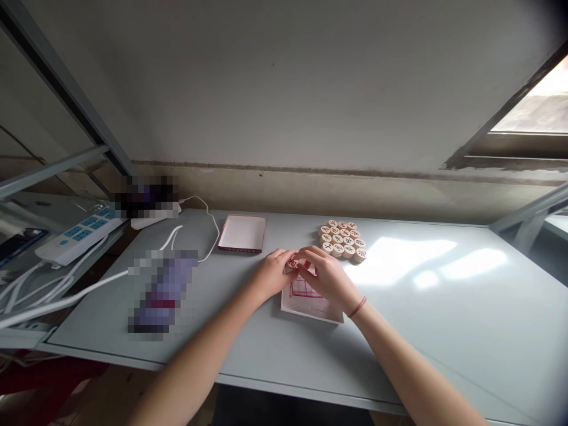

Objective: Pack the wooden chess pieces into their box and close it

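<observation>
My left hand [274, 271] and my right hand [323, 274] meet over the far end of a shallow white box [318, 310] that holds a sheet with red grid lines. A round wooden game piece [291, 262] with a red mark shows between the fingertips of both hands. The fingers of both hands are curled and pinched round it. Several more round wooden pieces [342, 239] with red and black marks lie in a tight cluster just beyond my right hand.
An open box lid [242, 233] with a dark red rim lies at the back of the grey table [444, 319]. A white cable [208, 228] and a white-and-blue power strip [80, 236] are at the left, beside two blurred objects. A window is at upper right.
</observation>
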Tool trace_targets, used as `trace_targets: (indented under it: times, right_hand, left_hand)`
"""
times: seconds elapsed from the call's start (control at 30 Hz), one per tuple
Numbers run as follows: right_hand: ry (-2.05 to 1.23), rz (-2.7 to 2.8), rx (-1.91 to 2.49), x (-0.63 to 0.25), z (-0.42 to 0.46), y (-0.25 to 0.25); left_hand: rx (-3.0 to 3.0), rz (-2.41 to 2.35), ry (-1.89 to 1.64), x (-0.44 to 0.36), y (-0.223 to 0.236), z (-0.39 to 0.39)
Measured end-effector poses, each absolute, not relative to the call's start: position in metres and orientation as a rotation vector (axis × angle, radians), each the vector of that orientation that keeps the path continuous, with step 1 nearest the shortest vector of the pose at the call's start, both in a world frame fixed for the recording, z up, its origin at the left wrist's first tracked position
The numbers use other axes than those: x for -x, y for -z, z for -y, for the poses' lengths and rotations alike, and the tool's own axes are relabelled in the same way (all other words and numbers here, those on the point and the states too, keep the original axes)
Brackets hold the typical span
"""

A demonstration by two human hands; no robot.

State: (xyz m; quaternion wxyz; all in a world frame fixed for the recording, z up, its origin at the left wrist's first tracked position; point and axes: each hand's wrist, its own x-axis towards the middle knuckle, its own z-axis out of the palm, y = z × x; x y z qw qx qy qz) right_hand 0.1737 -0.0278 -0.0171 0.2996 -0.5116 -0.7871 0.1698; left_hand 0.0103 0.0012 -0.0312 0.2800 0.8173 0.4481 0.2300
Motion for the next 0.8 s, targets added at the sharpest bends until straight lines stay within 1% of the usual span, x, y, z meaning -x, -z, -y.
trace_targets:
  times: [0.13,0.23,0.3,0.37,0.53,0.8]
  right_hand:
    - [-0.38,1.918,1.484,-0.192,0.015,0.01]
    - [-0.134,1.762,1.75,-0.218,-0.014,0.004]
    - [-0.068,1.752,1.921,-0.234,-0.039,0.001]
    - [-0.106,1.781,2.077,-0.245,-0.064,-0.003]
    - [-0.359,1.9,2.403,-0.248,-0.105,-0.005]
    - [-0.502,1.982,2.468,-0.245,-0.123,-0.008]
  left_hand:
    - [-2.201,-1.23,-0.611,-0.011,0.031,0.0]
    - [-2.185,-1.245,-0.6,-0.012,0.03,0.001]
    - [-2.195,-1.248,-0.59,-0.012,0.028,0.001]
    - [-2.212,-1.245,-0.583,-0.012,0.025,0.002]
    - [-2.238,-1.266,-0.551,-0.012,0.021,0.003]
    - [-2.325,-1.437,-0.487,-0.014,0.018,0.007]
